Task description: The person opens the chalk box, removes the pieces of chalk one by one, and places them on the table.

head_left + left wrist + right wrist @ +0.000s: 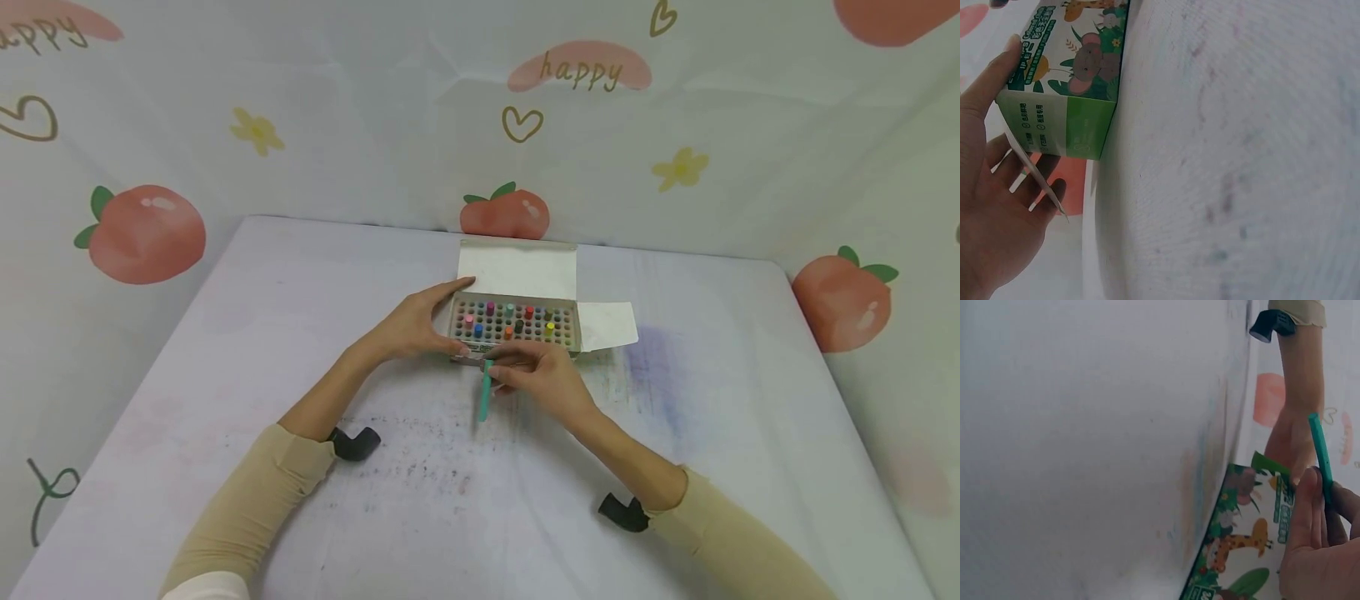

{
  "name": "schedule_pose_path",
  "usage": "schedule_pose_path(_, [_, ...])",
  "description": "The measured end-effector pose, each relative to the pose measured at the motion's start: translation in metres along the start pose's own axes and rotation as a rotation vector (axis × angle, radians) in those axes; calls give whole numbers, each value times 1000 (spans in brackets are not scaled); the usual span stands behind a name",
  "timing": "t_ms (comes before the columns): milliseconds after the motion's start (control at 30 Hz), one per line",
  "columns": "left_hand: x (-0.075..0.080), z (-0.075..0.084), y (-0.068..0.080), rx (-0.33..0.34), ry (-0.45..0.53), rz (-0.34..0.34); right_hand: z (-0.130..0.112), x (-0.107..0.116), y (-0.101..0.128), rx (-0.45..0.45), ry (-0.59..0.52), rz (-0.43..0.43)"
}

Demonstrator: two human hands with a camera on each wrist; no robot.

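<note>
The box (517, 329) sits toward the far edge of the bench (225, 350), near its middle, with the lid flap folded back and a side flap lying open to the right. The left hand (415, 325) steadies it, fingers fairly straight along the left end and far corner, the grip released rather than clenched. The right hand (542, 377) pinches a teal crayon (486, 392) at its upper end, just in front of the box's near wall, the stick slanting down toward the near edge.

Judging from this, the thin crayon could snap or slip if squeezed sideways, since it is held only by its tip. The light box might also skid on the cloth if the left hand eases off.

The box is thin printed cardboard, glossy, with cartoon animals on green. Inside, a grey tray of round holes holds short coloured sticks upright. The bench cover is pale, soft-looking cloth, smudged with dark and bluish marks.
</note>
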State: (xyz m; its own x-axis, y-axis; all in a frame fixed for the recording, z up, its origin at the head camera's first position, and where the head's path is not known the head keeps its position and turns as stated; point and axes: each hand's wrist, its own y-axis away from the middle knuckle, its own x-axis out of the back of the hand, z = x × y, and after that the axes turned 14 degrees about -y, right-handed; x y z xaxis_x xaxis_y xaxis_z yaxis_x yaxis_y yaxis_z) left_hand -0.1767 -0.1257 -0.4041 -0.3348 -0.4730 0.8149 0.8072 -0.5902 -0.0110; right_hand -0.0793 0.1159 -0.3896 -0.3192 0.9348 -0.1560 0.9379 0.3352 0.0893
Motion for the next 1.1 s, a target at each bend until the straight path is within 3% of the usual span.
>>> schedule_pose_path(233, [-1, 1, -1, 0, -10, -1, 13, -5, 0, -41, 37, 1])
schedule_pose_path(733, [-1, 0, -1, -9, -6, 5, 29, -7, -4, -196, 13, 20])
schedule_pose_path(1100, [-3, -2, -1, 15, 1, 9, 36, -10, -6, -192, 81, 26])
